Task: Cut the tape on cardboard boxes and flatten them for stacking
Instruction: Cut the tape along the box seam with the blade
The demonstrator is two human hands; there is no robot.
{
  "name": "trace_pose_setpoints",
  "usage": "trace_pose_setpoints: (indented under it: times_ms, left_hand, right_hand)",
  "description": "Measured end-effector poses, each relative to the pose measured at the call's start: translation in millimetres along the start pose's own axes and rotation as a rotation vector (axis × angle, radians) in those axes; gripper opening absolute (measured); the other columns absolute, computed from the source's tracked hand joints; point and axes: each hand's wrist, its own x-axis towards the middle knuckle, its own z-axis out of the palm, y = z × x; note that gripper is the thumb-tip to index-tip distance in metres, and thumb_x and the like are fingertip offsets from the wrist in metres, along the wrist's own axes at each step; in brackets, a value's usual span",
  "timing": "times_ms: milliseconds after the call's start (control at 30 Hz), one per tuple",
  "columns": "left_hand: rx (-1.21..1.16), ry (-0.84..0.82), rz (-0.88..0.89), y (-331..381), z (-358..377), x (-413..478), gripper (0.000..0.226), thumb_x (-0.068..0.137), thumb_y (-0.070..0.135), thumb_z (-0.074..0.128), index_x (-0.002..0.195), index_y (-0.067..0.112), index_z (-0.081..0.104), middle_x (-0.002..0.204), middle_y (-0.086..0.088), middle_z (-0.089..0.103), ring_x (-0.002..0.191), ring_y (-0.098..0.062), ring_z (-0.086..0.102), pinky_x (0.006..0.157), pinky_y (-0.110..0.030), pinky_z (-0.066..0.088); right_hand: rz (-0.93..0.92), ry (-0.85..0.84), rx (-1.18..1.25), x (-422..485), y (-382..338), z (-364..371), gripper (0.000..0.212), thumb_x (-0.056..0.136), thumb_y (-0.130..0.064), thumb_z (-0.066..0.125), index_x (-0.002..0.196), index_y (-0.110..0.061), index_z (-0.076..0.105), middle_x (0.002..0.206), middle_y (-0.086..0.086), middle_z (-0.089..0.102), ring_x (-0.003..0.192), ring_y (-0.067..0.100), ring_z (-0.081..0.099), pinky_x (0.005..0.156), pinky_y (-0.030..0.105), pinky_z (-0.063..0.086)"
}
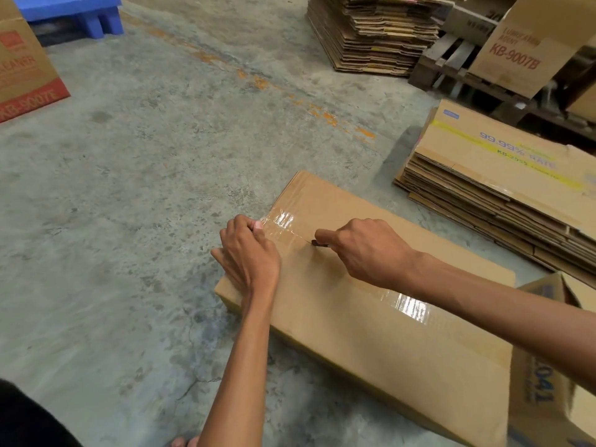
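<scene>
A long brown cardboard box [380, 333] lies on the concrete floor, its top seam covered with clear shiny tape [412, 308]. My left hand [250, 253] grips the box's left end edge, thumb near the tape's end. My right hand [364, 250] is closed around a small dark cutter [319, 243], whose tip rests on the taped seam a short way right of my left hand. Most of the cutter is hidden inside my fist.
A low stack of flattened boxes [503, 185] lies to the right. A taller flattened stack [374, 33] and a wooden pallet [458, 69] with a printed box stand at the back. Another printed box [25, 69] is at far left, an open box [554, 375] at right.
</scene>
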Motion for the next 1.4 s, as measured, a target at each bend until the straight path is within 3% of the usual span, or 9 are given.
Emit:
trace_pose_setpoints:
  times_ms: [533, 700, 833, 933, 1067, 1167, 1233, 1300, 1400]
  left_hand:
    - [0.016, -0.031, 0.013, 2.4, 0.0, -1.3, 0.007, 0.098, 0.020, 0.053, 0.093, 0.018, 0.057, 0.099, 0.002, 0.062, 0.100, -0.017, 0.053, 0.090, -0.034, 0.028]
    - [0.020, -0.034, 0.016, 4.6, 1.3, -0.3, 0.007, 0.094, 0.012, 0.052, 0.092, 0.015, 0.058, 0.101, -0.002, 0.063, 0.101, -0.022, 0.055, 0.091, -0.038, 0.030]
    - [0.044, -0.013, -0.011, 8.5, 2.5, 15.5, 0.007, 0.096, 0.015, 0.053, 0.094, 0.012, 0.060, 0.105, -0.008, 0.065, 0.102, -0.027, 0.057, 0.093, -0.037, 0.033]
    - [0.075, -0.015, -0.031, 7.0, 3.3, 48.1, 0.013, 0.098, 0.019, 0.052, 0.098, 0.009, 0.061, 0.109, -0.012, 0.065, 0.106, -0.032, 0.056, 0.095, -0.039, 0.036]
    - [0.191, -0.051, 0.034, 2.8, 7.0, 69.8, 0.036, 0.100, 0.033, 0.043, 0.108, 0.001, 0.059, 0.115, -0.020, 0.063, 0.111, -0.038, 0.054, 0.100, -0.047, 0.034]
    - [0.331, -0.118, 0.101, 0.2, 9.3, 72.2, 0.066, 0.094, 0.060, 0.038, 0.113, 0.001, 0.061, 0.113, -0.020, 0.064, 0.106, -0.040, 0.057, 0.094, -0.049, 0.039]
    - [0.320, -0.125, 0.130, -1.2, 9.1, 77.8, 0.064, 0.089, 0.065, 0.044, 0.096, 0.006, 0.065, 0.096, -0.016, 0.067, 0.091, -0.037, 0.062, 0.081, -0.044, 0.044]
    - [0.199, -0.133, 0.101, -0.2, 6.3, 81.2, 0.053, 0.084, 0.063, 0.053, 0.067, 0.013, 0.054, 0.069, -0.007, 0.061, 0.069, -0.030, 0.060, 0.059, -0.034, 0.041]
    - [0.106, -0.146, 0.031, 1.1, 1.8, 82.9, 0.054, 0.079, 0.059, 0.064, 0.056, 0.016, 0.039, 0.053, 0.001, 0.048, 0.056, -0.022, 0.051, 0.050, -0.030, 0.028]
  right_hand:
    - [0.061, -0.008, -0.016, -42.1, 8.3, 9.7, 0.043, 0.100, -0.015, 0.035, 0.136, -0.037, 0.043, 0.090, 0.002, 0.069, 0.068, 0.030, 0.058, 0.054, 0.032, 0.033]
    - [0.119, -0.039, -0.028, -67.5, 16.1, 11.7, 0.047, 0.099, -0.015, 0.037, 0.139, -0.040, 0.041, 0.098, -0.004, 0.070, 0.065, 0.026, 0.044, 0.055, 0.032, 0.026]
    - [0.174, -0.054, -0.054, -94.4, 29.4, 14.7, 0.048, 0.100, -0.015, 0.036, 0.141, -0.039, 0.039, 0.090, -0.005, 0.066, 0.059, 0.022, 0.049, 0.050, 0.031, 0.029]
    - [0.239, -0.035, -0.068, -97.2, 36.7, 19.3, 0.045, 0.097, -0.015, 0.039, 0.137, -0.037, 0.037, 0.085, -0.006, 0.062, 0.048, 0.019, 0.037, 0.044, 0.030, 0.025]
    - [0.299, 0.105, 0.072, -85.7, 36.5, 28.8, 0.027, 0.098, -0.023, 0.045, 0.122, -0.033, 0.038, 0.089, -0.007, 0.065, 0.057, 0.029, 0.054, 0.049, 0.033, 0.044]
    - [0.313, 0.172, 0.252, -63.2, 27.4, 35.1, 0.026, 0.098, -0.024, 0.045, 0.121, -0.035, 0.039, 0.099, -0.010, 0.065, 0.068, 0.030, 0.058, 0.053, 0.034, 0.045]
    - [0.287, 0.180, 0.321, -42.5, 19.2, 39.6, 0.030, 0.096, -0.022, 0.046, 0.121, -0.036, 0.039, 0.105, -0.009, 0.066, 0.075, 0.032, 0.059, 0.057, 0.036, 0.046]
    - [0.260, 0.197, 0.356, -23.5, 12.0, 39.3, 0.027, 0.097, -0.024, 0.044, 0.122, -0.035, 0.041, 0.106, -0.007, 0.067, 0.078, 0.033, 0.059, 0.057, 0.036, 0.042]
    - [0.215, 0.220, 0.373, 5.2, -0.9, 32.1, 0.027, 0.098, -0.025, 0.043, 0.124, -0.031, 0.044, 0.100, -0.004, 0.067, 0.080, 0.033, 0.059, 0.057, 0.034, 0.035]
